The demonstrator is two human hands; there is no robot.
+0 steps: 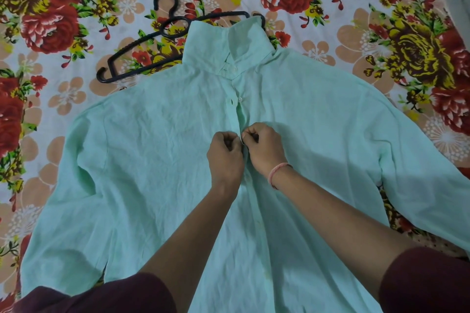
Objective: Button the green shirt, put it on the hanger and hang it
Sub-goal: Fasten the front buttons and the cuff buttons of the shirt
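Observation:
The pale green shirt (142,160) lies spread front-up on the bed, collar raised at the far end and sleeves out to both sides. My left hand (225,157) pinches the left edge of the placket at mid-chest. My right hand (264,150), with a pink thread band on its wrist, pinches the right edge against it. The two hands touch over the placket. Above them the placket gapes, with a white button (239,99) and a buttonhole showing. A black plastic hanger (142,40) lies flat beyond the shirt's left shoulder, partly under the collar.
A floral bedsheet (76,20) with red and yellow flowers covers the whole surface around the shirt. My dark maroon sleeves (427,284) fill the bottom corners of the view.

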